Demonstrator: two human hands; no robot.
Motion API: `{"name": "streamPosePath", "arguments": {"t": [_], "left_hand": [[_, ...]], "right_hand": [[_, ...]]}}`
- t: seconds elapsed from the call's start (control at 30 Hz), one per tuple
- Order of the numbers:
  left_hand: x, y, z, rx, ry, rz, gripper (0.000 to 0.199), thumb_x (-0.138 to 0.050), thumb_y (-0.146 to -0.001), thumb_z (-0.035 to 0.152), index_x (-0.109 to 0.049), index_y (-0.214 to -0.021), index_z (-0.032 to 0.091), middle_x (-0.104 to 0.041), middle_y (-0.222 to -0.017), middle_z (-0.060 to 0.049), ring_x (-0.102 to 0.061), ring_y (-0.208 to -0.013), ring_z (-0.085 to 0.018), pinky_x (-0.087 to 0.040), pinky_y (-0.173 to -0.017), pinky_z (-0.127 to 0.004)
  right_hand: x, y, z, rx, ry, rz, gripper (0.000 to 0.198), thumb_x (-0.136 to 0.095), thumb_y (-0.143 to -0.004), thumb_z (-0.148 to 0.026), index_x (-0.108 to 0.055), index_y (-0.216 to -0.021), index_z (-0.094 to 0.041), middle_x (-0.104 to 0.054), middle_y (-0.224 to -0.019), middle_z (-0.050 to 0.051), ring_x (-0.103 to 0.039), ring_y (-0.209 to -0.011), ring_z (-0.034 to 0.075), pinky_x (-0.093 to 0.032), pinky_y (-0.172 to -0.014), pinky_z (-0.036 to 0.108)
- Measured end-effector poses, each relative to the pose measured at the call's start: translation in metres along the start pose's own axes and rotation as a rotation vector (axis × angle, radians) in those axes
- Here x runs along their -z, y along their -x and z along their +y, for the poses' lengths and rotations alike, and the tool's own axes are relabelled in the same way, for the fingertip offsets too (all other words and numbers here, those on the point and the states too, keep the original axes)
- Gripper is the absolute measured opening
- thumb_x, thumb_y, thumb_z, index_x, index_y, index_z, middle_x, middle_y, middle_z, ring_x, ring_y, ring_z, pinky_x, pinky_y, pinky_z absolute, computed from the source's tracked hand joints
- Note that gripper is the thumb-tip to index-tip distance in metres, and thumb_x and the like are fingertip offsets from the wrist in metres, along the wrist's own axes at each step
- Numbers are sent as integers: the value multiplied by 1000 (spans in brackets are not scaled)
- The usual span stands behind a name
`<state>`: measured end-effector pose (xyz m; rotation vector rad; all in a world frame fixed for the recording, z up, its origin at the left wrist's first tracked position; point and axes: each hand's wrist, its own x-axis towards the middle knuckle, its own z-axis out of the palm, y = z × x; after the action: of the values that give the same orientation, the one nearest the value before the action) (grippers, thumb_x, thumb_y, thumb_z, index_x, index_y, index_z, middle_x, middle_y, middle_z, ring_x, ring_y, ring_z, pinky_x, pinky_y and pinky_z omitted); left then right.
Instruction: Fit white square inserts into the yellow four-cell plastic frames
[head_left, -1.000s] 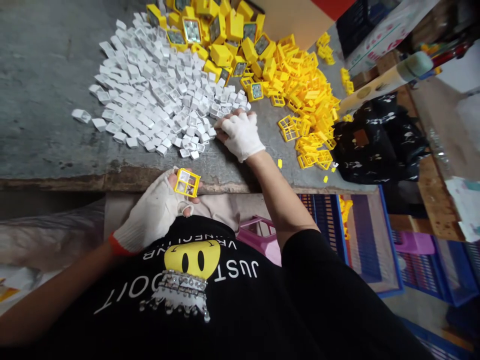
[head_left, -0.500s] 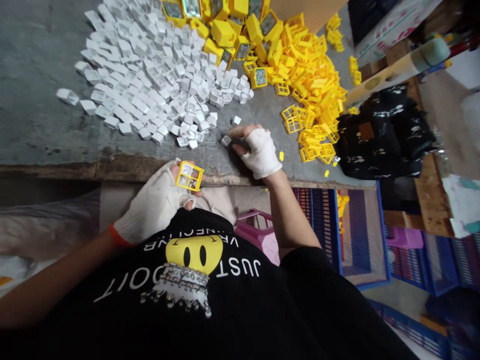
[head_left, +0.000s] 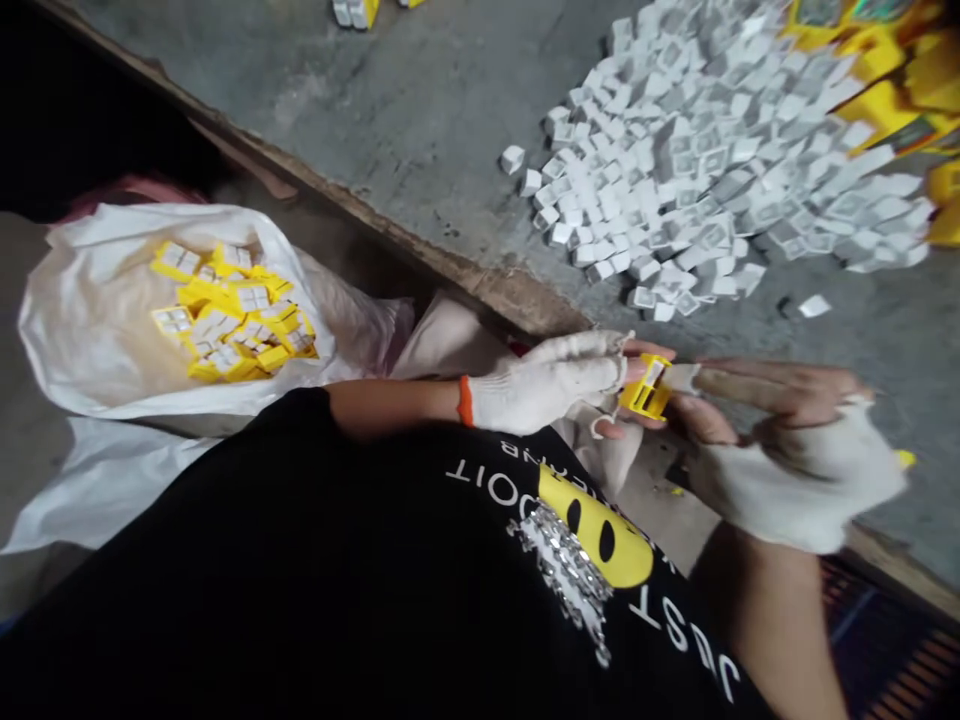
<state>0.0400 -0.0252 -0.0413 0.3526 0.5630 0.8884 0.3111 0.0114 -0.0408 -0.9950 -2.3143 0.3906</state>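
Worktop (head_left: 390, 130) of worn grey slants across our view, its rough edge towards us. Our black shirt (head_left: 285, 560) with its printed lettering fills the lower part. Over on our left, a white bag (head_left: 82, 290) gapes open beside the worktop. Across from us spreads a heap of white pieces (head_left: 697, 170). Our gloved right hand (head_left: 780, 450) is blurred, and our gloved left hand (head_left: 536, 385) reaches in to meet it. Yellow blocks (head_left: 881, 110) border the heap on its far right, while yellow-and-white pieces (head_left: 253, 298) lie inside the bag. Between our hands, just off the worktop's edge, is a yellow frame (head_left: 646, 388), which our left fingers grip closely. Our right fingers are nearly together on a small white piece (head_left: 682, 378) at the frame's side; we cannot tell whether the two touch. One loose white piece (head_left: 814, 305) lies apart from the heap.
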Motion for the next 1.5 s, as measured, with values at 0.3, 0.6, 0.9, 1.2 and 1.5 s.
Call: {"name": "streamPosePath", "arguments": {"t": [0.3,0.6,0.9,1.2,1.5], "left_hand": [[-15,23,14,-60,5,282,28,-105,-94,26,-85,-114,25,-94,-117,-8,-89,-95,-26,-69,-72,-30],[-25,13,32,-84,-200,379,20,-94,-104,37,-83,-117,29,-92,-118,-8,-87,-94,-28,-67,-70,-31],[-31,7,35,-114,-222,418,21,-90,-106,34,-80,-124,27,-91,-126,-10,-85,-97,-28,-66,-74,-32],[-30,6,30,-113,-226,370,9,-82,-112,30,-81,-120,26,-89,-120,-9,-83,-94,-24,-62,-75,-32],[-39,2,27,-102,-173,410,14,-77,-115,24,-82,-128,25,-89,-117,-8,-85,-88,-24,-63,-66,-30]], "right_hand": [[-6,-25,-64,-67,169,-115,28,-67,-123,-40,-94,-130,-37,-96,-141,6,-87,-112,31,-64,-100,55],[43,-71,65,-650,405,-48,44,-75,-105,-22,-83,-148,-25,-90,-149,17,-81,-137,40,-61,-123,65],[16,-55,48,-547,327,-96,23,-71,-109,-20,-83,-127,-26,-89,-139,15,-80,-129,35,-58,-121,52],[12,-19,44,-525,247,-11,28,-72,-109,-21,-85,-133,-27,-86,-159,16,-77,-152,36,-60,-132,56],[11,-23,1,-437,177,36,18,-75,-119,-31,-92,-122,-31,-95,-138,10,-85,-139,33,-59,-130,55]]}}
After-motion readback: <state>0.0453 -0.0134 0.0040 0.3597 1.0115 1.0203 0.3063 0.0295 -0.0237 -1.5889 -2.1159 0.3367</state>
